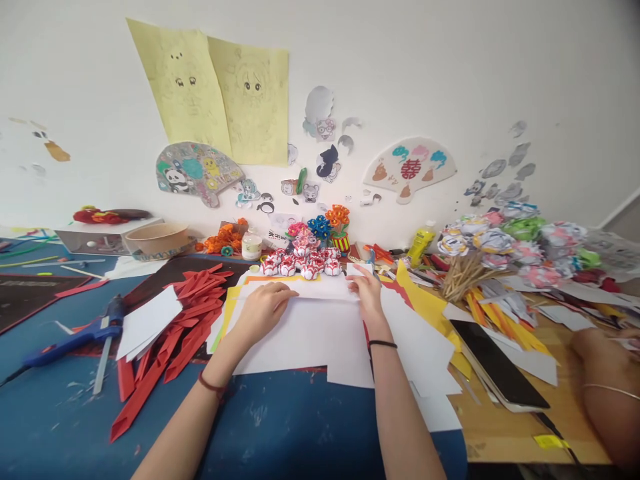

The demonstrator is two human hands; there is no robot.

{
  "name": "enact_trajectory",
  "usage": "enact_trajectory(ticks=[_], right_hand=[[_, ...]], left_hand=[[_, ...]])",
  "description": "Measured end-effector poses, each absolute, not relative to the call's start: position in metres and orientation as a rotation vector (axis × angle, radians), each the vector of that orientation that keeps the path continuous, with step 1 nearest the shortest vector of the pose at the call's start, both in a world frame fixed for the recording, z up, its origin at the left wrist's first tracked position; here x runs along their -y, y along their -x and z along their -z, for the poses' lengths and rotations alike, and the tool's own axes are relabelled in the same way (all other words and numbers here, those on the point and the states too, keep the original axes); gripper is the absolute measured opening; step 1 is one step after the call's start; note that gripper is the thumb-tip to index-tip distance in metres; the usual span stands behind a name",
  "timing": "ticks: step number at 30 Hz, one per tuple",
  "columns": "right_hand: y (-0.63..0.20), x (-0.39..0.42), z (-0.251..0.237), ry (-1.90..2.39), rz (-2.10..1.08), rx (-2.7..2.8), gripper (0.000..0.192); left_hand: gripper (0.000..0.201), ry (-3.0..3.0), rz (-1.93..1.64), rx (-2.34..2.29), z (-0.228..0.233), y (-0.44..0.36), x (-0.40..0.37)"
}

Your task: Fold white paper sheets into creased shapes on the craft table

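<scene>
Pressing flat, open-gripped left hand (263,308) and right hand (367,288) crease a plain white paper sheet (310,333).

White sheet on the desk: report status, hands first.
Left hand and right hand pressing flat on white sheet, far edge folded. Red paper strips left, black tablet right. Another person's hand at right edge.
</scene>
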State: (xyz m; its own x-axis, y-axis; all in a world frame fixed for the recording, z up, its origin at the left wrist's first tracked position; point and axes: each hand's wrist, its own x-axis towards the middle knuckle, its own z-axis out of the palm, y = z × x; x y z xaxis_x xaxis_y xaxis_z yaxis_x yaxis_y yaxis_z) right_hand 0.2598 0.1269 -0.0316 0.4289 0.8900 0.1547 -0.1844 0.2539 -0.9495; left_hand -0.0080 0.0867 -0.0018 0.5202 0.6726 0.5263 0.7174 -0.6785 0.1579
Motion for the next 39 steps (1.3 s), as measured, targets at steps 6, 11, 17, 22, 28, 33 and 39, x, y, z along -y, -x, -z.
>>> enact_trajectory(ticks=[6, 11, 17, 22, 28, 33, 39], right_hand=[[-0.257, -0.146, 0.014, 0.912, -0.905, 1.112, 0.074], [-0.269, -0.166, 0.018, 0.984, -0.902, 0.805, 0.099], [-0.273, -0.167, 0.024, 1.097, -0.957, 0.635, 0.102], [-0.276, -0.166, 0.024, 1.129, -0.924, 0.632, 0.098], [-0.276, -0.166, 0.027, 1.204, -0.817, 0.637, 0.098], [-0.273, -0.163, 0.029, 1.267, -0.753, 0.665, 0.098], [-0.268, -0.16, 0.027, 1.255, -0.798, 0.721, 0.099]], left_hand=[[0.035, 2.726, 0.667, 1.182, 0.002, 0.007, -0.083], [0.034, 2.665, 0.499, 1.226, 0.001, 0.007, -0.084], [0.031, 2.688, 0.362, 1.196, 0.002, 0.001, -0.081], [0.033, 2.655, 0.307, 1.17, 0.001, -0.003, -0.08], [0.037, 2.592, 0.436, 1.155, -0.005, 0.006, -0.082], [0.03, 2.497, 1.02, 1.277, -0.008, 0.016, -0.081], [0.037, 2.228, 2.496, 1.901, -0.008, 0.019, -0.089]])
